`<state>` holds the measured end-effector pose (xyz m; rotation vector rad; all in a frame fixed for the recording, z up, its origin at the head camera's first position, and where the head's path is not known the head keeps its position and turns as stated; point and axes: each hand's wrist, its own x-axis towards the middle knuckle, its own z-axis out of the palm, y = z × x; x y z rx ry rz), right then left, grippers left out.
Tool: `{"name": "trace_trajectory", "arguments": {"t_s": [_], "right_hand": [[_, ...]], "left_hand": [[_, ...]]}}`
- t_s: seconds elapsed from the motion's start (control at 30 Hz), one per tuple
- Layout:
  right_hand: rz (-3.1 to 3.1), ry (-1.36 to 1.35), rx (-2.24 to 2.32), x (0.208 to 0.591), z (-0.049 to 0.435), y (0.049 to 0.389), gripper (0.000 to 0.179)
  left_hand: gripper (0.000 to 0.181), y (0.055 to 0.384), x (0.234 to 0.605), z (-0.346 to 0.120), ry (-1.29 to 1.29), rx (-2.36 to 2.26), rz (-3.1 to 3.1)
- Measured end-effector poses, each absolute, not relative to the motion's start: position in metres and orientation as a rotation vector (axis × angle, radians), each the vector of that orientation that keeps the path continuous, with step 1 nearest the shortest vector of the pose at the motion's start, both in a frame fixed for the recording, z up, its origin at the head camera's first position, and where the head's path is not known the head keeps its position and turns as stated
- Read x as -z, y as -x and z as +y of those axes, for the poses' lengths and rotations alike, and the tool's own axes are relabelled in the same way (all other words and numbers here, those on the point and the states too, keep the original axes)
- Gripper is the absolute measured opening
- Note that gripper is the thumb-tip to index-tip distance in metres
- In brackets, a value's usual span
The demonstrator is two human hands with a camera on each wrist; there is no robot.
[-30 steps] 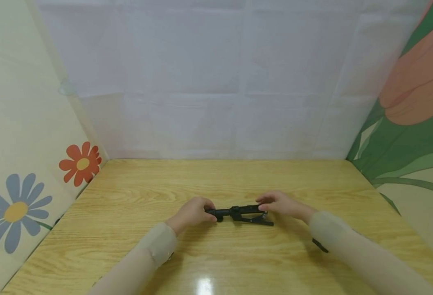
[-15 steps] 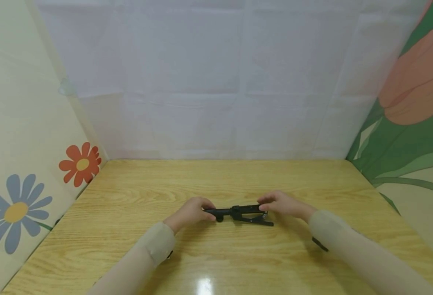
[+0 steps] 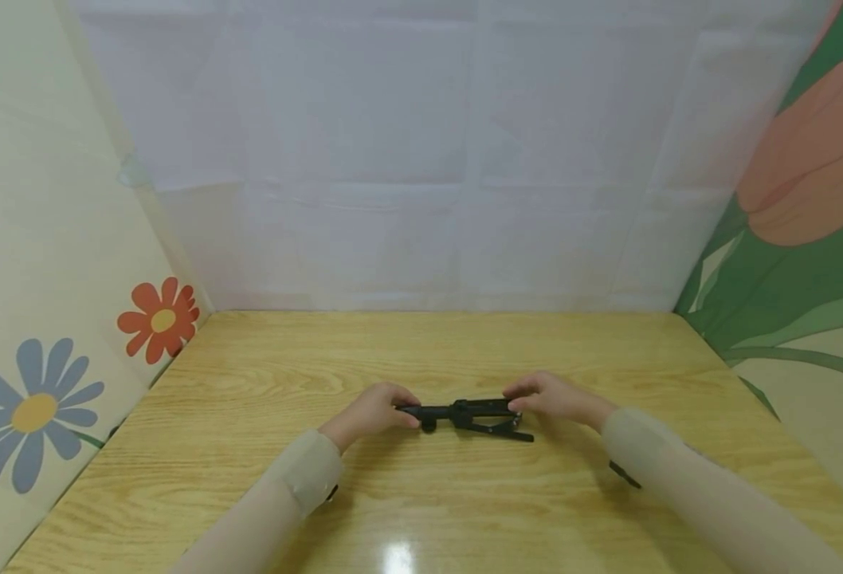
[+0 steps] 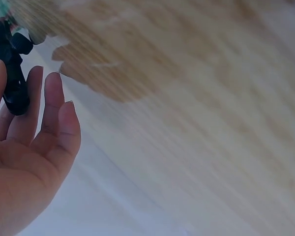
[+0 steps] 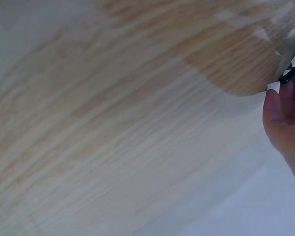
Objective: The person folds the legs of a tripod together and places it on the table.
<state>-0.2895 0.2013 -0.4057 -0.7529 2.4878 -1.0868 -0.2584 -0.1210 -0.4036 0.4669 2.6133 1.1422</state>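
A black mini tripod (image 3: 460, 414) lies sideways in front of me, its legs spread apart toward the right. My left hand (image 3: 373, 410) pinches its left end between thumb and fingers, beside a small round knob (image 3: 429, 425). At the other end, my right hand (image 3: 552, 397) pinches the tip of the far leg (image 3: 489, 404). The near leg (image 3: 511, 434) angles out free of both hands. In the left wrist view the tripod's rounded end (image 4: 16, 96) sits between thumb and fingers, the other fingers loosely bent. Only a dark leg end (image 5: 294, 73) shows at the right wrist view's edge.
The wood-grain table (image 3: 307, 351) reaches back to a white sheet (image 3: 364, 159). Flower-printed panels stand along the left (image 3: 34, 263) and right (image 3: 809, 303) sides. A dark strap piece (image 3: 624, 474) shows beneath the right sleeve.
Very little differs. The tripod and my right hand sit a touch farther right, and slightly more of the knob shows beside my left fingers.
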Motion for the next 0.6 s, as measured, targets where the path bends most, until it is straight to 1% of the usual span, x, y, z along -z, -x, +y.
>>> {"name": "trace_trajectory", "arguments": {"t_s": [0.13,0.37,0.6], "right_hand": [[2.491,0.759,1.071,0.405,0.201,0.291,0.039],[2.503,0.754,1.056,0.406,0.204,0.291,0.042],[2.485,0.759,1.099,0.400,0.210,0.290,0.045]], "left_hand": [[0.027,0.258,0.402,-0.122,-0.469,-1.128,2.620],[0.033,0.257,0.398,-0.130,-0.471,-1.124,2.624],[0.029,0.255,0.395,-0.144,-0.489,-1.140,2.645]]}}
